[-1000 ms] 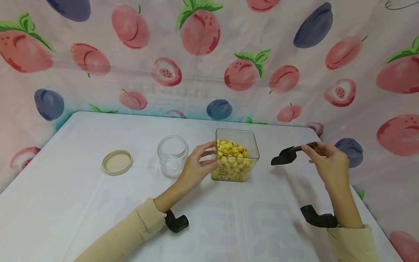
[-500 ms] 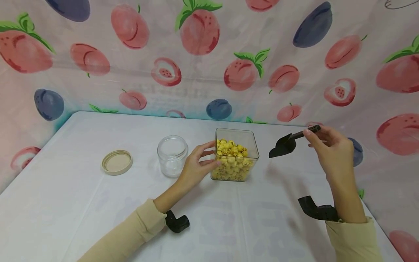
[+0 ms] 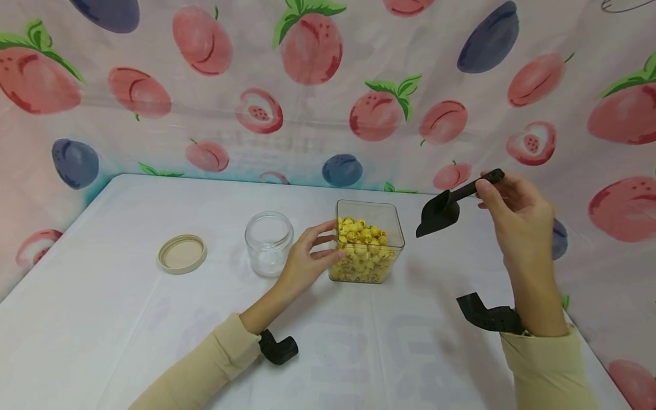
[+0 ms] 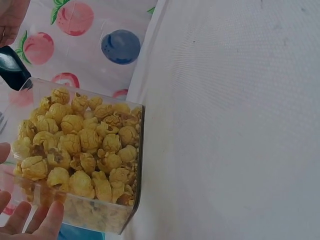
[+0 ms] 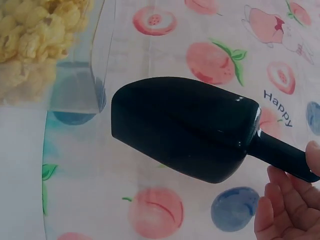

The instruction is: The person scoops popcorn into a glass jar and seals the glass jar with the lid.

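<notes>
Black scoop (image 3: 438,214) held up beside a clear container (image 3: 368,209) of popcorn (image 3: 361,262).
The right grip (image 3: 519,212) pinches the scoop near the handle's end, tip slanting down, raised off the desk (image 3: 118,336) to the right of the container and apart from it; the left grip (image 3: 303,256) lays relaxed, unclenched fingers against the container's left side, touching it. A pinch so far back probably gives reach but little hold against twisting, so the thumb should bear firmly on the handle. Any dip into the popcorn would go best with the tip clear of the rim first, entering at a slant, then levelling before the lift, while the left fingers brace against sliding. The open jar (image 3: 267,261) stands close by the left wrist, so that arm should stay quiet.
</notes>
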A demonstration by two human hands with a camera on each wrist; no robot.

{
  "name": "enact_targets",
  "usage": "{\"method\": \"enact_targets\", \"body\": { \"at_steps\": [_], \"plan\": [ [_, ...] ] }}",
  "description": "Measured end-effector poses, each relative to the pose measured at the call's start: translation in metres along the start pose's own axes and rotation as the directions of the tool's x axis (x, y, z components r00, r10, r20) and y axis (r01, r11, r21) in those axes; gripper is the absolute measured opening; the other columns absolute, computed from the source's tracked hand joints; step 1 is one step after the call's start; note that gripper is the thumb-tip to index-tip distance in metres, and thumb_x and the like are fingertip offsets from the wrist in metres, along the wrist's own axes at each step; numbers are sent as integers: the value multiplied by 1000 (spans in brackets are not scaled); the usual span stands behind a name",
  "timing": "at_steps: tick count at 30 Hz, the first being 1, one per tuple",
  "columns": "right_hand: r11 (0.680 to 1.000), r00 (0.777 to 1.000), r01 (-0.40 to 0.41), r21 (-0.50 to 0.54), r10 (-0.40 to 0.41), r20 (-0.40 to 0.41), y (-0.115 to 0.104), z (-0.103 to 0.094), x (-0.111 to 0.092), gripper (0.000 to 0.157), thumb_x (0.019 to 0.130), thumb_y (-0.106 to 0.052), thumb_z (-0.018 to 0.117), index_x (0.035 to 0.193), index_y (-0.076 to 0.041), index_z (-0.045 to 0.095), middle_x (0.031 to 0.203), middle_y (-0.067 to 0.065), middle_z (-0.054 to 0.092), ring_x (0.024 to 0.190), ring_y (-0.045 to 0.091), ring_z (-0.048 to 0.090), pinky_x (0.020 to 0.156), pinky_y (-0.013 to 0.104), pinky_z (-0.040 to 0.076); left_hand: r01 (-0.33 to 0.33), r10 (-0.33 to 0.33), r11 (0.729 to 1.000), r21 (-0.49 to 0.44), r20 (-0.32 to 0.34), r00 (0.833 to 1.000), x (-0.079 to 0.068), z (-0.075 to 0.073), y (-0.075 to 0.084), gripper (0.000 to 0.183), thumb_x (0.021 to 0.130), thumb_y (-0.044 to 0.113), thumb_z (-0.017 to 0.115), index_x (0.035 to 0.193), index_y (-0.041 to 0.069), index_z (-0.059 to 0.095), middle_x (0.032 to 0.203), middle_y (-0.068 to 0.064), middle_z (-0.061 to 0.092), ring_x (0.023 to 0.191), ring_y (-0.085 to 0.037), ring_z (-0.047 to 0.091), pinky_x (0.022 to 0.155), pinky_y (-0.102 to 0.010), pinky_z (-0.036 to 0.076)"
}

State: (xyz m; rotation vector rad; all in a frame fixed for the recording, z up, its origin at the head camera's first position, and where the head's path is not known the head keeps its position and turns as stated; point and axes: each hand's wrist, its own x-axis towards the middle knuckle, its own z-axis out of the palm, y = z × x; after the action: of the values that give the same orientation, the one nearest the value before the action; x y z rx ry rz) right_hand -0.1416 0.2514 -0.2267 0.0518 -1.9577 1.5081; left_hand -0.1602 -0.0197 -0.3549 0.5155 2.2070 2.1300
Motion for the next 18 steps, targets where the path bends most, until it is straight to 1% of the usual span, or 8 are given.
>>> {"method": "enact_targets", "body": {
  "at_steps": [1,2,5,8,10,12,15,18],
  "plan": [
    [1000,1000,12,13,-12,8,-1,2,0,13,83,-7,68,97,-9,68,78,-6,67,71,8,60,66,12,51,3,-3,1000,-3,4,1000,-1,0,3,59,85,7,67,138,9,43,137,-13,44,123,-30,48,98,-42,47],
    [1000,1000,21,-1,-21,17,-2,4,0,13,84,-8,67,97,-10,68,79,-7,66,72,8,60,67,12,51,6,-6,1000,-7,7,1000,-2,0,6,59,85,6,66,138,7,43,138,-14,43,123,-31,47,98,-43,46],
    [996,998,32,-86,-28,48,-4,10,-1,14,87,-15,65,101,-12,66,85,-10,65,76,7,60,71,12,51,5,-5,1000,2,10,1000,-4,0,14,58,85,3,64,138,2,41,137,-17,42,123,-33,47,98,-43,47],
    [989,997,37,-144,-26,80,-5,16,-3,21,89,-20,63,107,-9,64,89,-11,65,80,6,60,73,13,50,5,-5,1000,-5,4,1000,-2,-1,5,57,85,6,66,138,7,44,136,-13,44,122,-30,49,98,-41,47],
    [987,994,36,-155,-20,104,-5,21,-4,23,89,-20,62,109,-8,63,91,-11,64,82,6,59,74,13,49,-2,2,1000,-2,2,1000,0,-1,-2,57,85,9,67,137,11,45,136,-11,45,121,-28,50,97,-40,48],
    [985,990,53,-165,-30,139,-4,25,-5,25,90,-20,61,111,-6,63,93,-12,64,84,6,59,75,13,49,-8,8,1000,-10,3,1000,3,-1,-11,58,84,12,69,137,16,46,136,-6,46,121,-24,50,96,-38,49],
    [978,978,85,-191,-45,204,0,32,-6,27,90,-19,61,112,-4,61,96,-15,60,86,4,57,75,12,47,-29,29,1000,-7,5,1000,3,-1,-14,57,84,13,69,136,17,46,136,-5,46,121,-23,50,94,-35,50],
    [966,966,100,-239,-37,256,5,37,-7,31,91,-22,60,115,-3,60,94,-17,57,86,2,56,75,10,46,-39,39,999,-6,8,999,3,-1,-15,57,84,13,69,137,16,46,136,-5,45,121,-23,50,94,-34,50]
  ]
}}
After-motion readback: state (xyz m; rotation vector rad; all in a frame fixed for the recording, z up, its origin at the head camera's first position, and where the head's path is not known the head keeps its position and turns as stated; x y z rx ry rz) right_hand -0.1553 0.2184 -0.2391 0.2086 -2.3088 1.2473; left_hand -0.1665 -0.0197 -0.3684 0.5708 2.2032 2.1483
